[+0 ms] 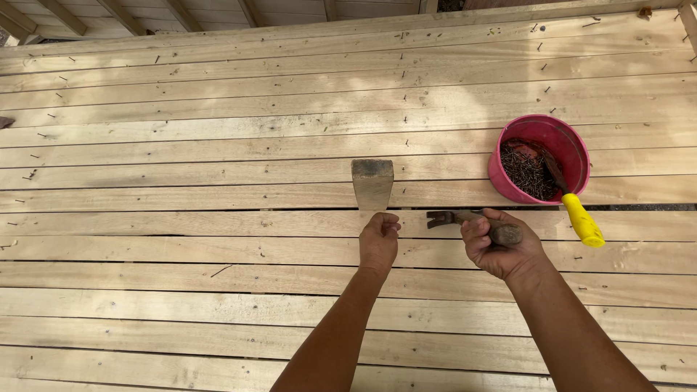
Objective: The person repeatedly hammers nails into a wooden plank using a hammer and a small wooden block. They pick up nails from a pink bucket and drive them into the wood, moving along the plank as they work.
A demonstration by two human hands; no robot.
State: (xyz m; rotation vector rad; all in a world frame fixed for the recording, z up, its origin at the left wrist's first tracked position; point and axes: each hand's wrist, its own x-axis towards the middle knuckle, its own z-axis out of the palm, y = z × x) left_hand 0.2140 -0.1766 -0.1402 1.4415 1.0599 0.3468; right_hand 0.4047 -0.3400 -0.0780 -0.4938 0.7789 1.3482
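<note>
Near the middle of the frame, a little to the right, the right hand (499, 250) is clenched around the head end of a claw hammer (472, 221), with the dark metal claw pointing to the left and the worn handle end showing at the right of the fist. Just beside it, to the left, the left hand (379, 242) has its fingers pinched together, knuckles up; something small like a nail may be between the fingertips, but it is too small to tell. Directly above the left hand, touching or almost touching it, a short wooden block (372, 183) lies on the boards, its grey end face turned away from the camera. Both hands are over a floor of pale wooden planks (181, 305) that run from left to right, with dark narrow gaps between some of them. In the right part of the frame, above the right hand, stands a pink bucket (539, 156) filled with dark nails (528, 171); a tool with a yellow handle (583, 220) leans out over its rim toward the lower right. Many loose nails are scattered on the planks in the upper half of the frame.
</note>
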